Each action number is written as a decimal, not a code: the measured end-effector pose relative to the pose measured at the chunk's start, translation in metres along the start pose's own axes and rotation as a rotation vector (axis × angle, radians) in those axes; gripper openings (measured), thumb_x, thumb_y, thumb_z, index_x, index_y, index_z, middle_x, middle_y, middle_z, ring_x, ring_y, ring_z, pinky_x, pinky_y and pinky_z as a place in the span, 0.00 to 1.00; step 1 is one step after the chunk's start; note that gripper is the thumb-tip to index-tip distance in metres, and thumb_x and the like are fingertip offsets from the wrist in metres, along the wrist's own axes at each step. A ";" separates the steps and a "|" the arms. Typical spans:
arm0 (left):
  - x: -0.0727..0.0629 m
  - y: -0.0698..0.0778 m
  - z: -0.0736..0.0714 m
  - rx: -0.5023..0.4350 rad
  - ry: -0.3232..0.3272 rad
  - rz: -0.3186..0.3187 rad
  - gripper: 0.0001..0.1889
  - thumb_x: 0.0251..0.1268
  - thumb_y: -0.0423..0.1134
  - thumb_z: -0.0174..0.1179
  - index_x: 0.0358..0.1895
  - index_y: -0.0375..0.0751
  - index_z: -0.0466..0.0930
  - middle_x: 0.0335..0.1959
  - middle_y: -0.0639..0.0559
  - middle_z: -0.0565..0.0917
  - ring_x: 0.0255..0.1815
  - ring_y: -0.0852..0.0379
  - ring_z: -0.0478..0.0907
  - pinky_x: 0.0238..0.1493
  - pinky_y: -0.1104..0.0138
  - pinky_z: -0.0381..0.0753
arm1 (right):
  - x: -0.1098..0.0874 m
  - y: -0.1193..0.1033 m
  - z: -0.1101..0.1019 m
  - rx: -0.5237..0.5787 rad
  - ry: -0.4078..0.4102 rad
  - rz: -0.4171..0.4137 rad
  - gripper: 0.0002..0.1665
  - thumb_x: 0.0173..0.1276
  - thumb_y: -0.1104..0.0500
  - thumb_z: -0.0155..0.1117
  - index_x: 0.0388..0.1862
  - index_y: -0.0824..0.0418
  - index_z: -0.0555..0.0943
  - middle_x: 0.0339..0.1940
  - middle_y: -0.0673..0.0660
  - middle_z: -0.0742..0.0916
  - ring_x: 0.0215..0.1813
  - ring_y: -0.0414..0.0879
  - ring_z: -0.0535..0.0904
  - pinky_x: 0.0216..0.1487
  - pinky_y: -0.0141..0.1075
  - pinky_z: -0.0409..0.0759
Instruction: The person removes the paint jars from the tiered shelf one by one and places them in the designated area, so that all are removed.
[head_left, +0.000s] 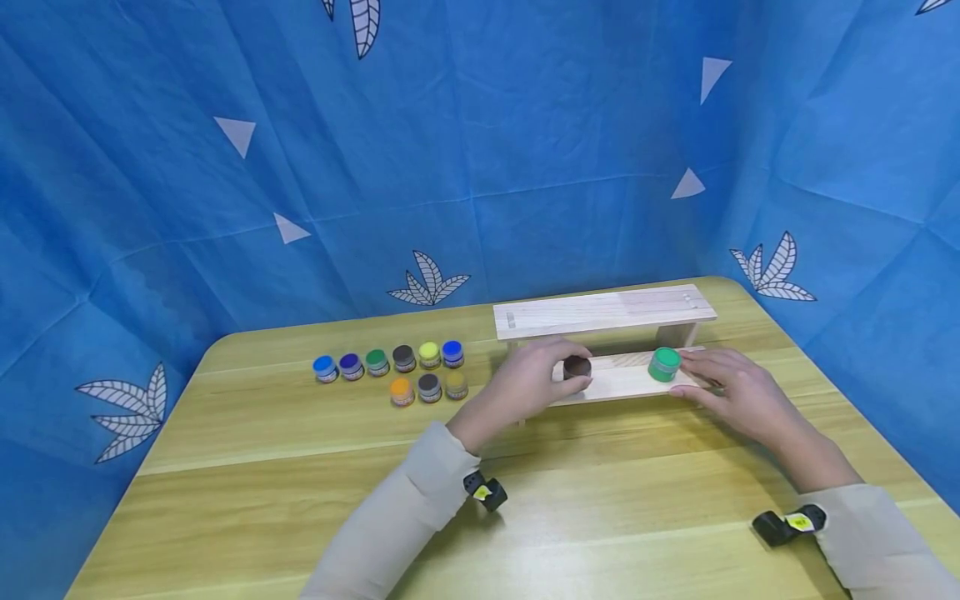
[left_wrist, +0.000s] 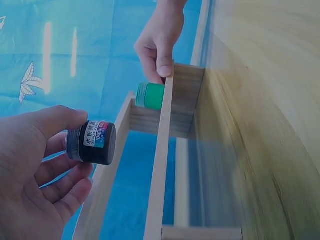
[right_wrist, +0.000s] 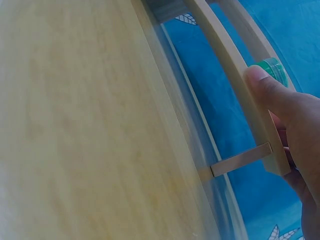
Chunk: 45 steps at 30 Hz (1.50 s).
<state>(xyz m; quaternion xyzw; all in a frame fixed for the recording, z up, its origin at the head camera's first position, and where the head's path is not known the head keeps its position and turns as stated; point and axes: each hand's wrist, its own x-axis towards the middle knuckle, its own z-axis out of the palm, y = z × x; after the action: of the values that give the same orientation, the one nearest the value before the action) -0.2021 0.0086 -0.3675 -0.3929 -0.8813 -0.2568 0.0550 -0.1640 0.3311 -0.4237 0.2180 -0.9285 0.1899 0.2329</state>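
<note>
My left hand pinches a dark paint jar between thumb and fingers. In the left wrist view the jar is tilted on its side, its printed label facing the camera. In the head view this dark jar is over the left part of the lower board of a two-tier wooden rack. A green paint jar stands on the same board, to the right. Beside it, my right hand grips the board's right end, the thumb on the front edge and the other fingers behind.
Several paint jars stand left of the rack in two rows: a back row with a light blue jar at its left end, and a front row with an orange jar. The rack's upper board lies behind and above. Blue cloth hangs behind the table.
</note>
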 end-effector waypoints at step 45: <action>-0.100 -0.085 -0.054 -0.056 0.127 -0.245 0.17 0.64 0.47 0.67 0.54 0.48 0.84 0.44 0.57 0.82 0.46 0.54 0.76 0.47 0.58 0.79 | 0.003 0.002 0.001 0.007 0.019 -0.018 0.31 0.49 0.52 0.80 0.51 0.66 0.85 0.49 0.62 0.87 0.53 0.60 0.79 0.57 0.48 0.73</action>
<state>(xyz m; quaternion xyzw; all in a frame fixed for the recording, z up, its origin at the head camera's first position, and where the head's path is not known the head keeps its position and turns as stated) -0.2011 -0.1323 -0.3853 -0.2665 -0.9099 -0.3106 0.0680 -0.1680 0.3316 -0.4230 0.2254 -0.9235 0.1930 0.2429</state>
